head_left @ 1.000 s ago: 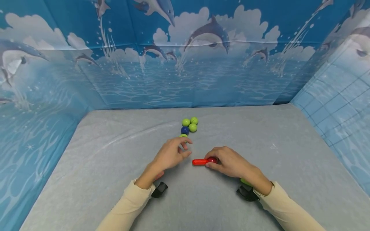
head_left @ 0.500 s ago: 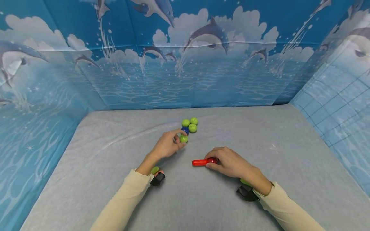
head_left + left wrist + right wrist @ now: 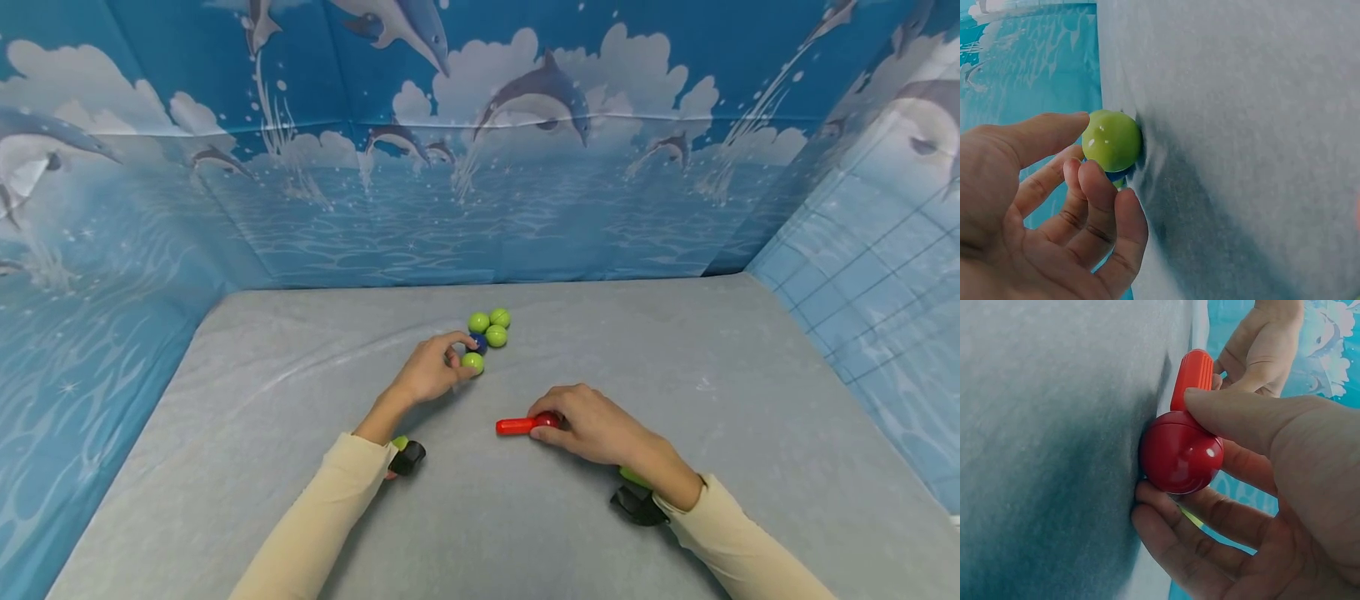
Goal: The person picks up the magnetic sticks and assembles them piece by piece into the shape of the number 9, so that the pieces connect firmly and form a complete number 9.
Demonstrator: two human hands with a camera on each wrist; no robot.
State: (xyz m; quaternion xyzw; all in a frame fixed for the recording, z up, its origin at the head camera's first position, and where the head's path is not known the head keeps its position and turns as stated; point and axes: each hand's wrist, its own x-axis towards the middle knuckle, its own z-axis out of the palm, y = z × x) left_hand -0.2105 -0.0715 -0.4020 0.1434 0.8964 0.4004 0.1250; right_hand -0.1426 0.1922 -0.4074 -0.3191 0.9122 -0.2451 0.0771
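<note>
My left hand [image 3: 431, 369] has its thumb and fingers curled around a glossy green ball [image 3: 472, 363]. In the left wrist view the thumb tip lies against that green ball [image 3: 1112, 140], with fingertips just below. The index finger overlaps a dark blue ball [image 3: 477, 343] right behind it. My right hand [image 3: 592, 423] grips a shiny red ball [image 3: 1182, 452] low at the table. A ridged red stick [image 3: 514, 427] meets the ball end to end and points left. In the right wrist view the thumb lies across where the stick [image 3: 1192, 376] joins the ball.
Several more green balls [image 3: 497, 336] cluster behind the blue one. A grey cloth covers the table [image 3: 637, 342], and a blue dolphin-print curtain [image 3: 495, 208] stands along its back and sides. Each wrist wears a black camera [image 3: 408, 458].
My left hand has moved forward and left to the near green ball, its fingers closing around it. The right hand stays on the red ball.
</note>
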